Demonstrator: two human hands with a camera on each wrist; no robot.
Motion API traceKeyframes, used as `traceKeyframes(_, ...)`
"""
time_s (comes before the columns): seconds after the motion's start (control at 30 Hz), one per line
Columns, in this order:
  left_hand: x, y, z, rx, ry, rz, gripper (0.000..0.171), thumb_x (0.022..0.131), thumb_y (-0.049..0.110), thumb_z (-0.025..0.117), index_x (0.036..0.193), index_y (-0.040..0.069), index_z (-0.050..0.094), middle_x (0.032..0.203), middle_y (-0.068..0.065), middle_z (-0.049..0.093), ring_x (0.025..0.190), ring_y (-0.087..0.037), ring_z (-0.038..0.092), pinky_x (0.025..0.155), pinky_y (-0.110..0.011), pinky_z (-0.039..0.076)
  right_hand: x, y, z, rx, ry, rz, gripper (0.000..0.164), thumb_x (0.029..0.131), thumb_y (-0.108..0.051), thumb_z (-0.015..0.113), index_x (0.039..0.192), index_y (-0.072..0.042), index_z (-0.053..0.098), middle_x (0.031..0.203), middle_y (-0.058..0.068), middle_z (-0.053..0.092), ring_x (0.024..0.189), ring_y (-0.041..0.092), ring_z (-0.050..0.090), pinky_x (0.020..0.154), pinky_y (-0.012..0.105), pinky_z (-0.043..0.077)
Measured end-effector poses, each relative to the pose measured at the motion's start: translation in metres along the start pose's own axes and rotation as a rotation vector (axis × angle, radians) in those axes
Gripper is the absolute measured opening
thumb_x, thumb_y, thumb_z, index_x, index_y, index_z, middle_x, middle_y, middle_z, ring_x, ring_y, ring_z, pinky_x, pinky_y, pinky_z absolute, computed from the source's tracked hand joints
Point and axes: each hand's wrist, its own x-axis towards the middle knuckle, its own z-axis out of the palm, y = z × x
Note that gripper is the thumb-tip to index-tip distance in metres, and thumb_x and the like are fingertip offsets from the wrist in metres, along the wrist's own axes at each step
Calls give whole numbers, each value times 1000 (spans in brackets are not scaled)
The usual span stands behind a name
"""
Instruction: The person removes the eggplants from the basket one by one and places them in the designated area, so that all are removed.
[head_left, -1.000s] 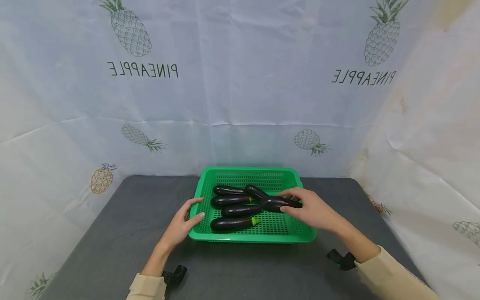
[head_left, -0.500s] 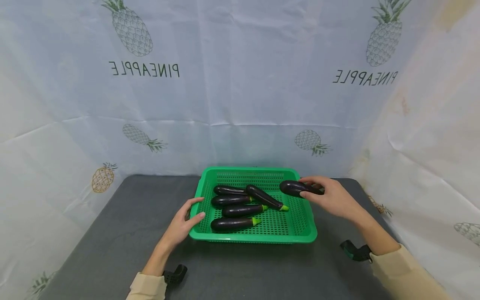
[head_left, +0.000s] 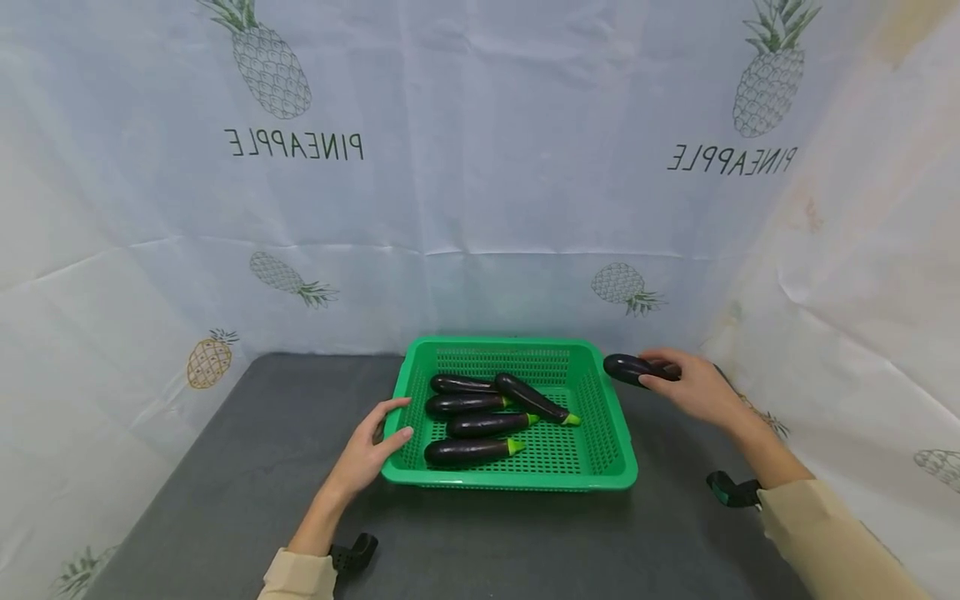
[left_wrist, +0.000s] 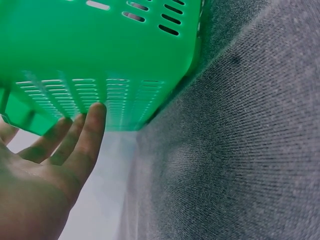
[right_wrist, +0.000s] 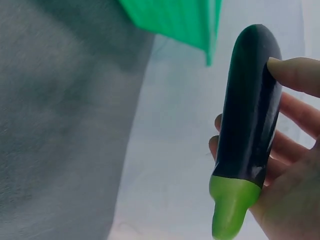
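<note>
Beyond the right rim of a green plastic basket (head_left: 517, 481), my right hand (head_left: 697, 387) holds a dark purple eggplant (head_left: 628, 369) up off the table. The right wrist view shows its green stem end (right_wrist: 230, 200) pointing down in the picture, with the thumb on one side and fingers behind. My left hand (head_left: 367, 450) grips the basket's left rim, thumb and index finger over the edge. In the left wrist view its other fingers (left_wrist: 87, 137) lie against the slotted outer wall. Inside the basket are several more eggplants (head_left: 491, 425), mostly side by side, one slanting (head_left: 534, 398) at the right.
The basket stands on a dark grey table (head_left: 480, 542). White cloth (head_left: 480, 183) printed with pineapples hangs behind and at both sides. Black wrist devices (head_left: 354, 552) sit at the cuffs of beige sleeves.
My right hand has lifted the eggplant off the others and carried it right, past the basket rim. The slanting eggplant's stem is now uncovered. My left hand has stayed on the rim.
</note>
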Motion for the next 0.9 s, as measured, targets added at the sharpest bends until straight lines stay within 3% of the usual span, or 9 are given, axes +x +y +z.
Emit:
traceKeyframes(0.1,0,-2,1,-9,-2,6,51,104,22,61,150,9,46,156,-18,40,146,-41,33,109,-64,35,2,10,2,-4,3,23,48,103,-29,64,141,1,56,131,28,60,113,46,60,78,52,54)
traceKeyframes(0.2,1,-4,0,-10,-7,14,50,104,22,61,150,9,46,157,-18,38,149,-42,28,111,-68,30,4,22,5,1,4,36,49,103,-26,64,140,3,55,133,30,58,114,49,59,80,55,54)
traceKeyframes(0.33,1,-5,0,-14,-9,18,51,104,21,61,151,8,45,157,-19,38,148,-42,30,110,-67,32,4,41,12,0,-6,66,50,102,-28,65,139,4,56,129,31,60,111,48,61,75,49,55)
traceKeyframes(0.5,1,-5,0,-13,-6,21,50,104,20,61,150,9,46,155,-19,40,144,-41,37,106,-64,38,2,63,25,15,-29,76,47,101,-25,66,137,5,57,119,27,64,100,38,66,69,39,50)
traceKeyframes(0.9,0,-3,0,-11,-2,14,49,104,21,61,150,9,47,155,-19,41,144,-41,37,106,-64,38,-5,93,57,-29,-35,25,40,100,-17,68,133,2,61,126,26,62,111,45,60,84,58,52)
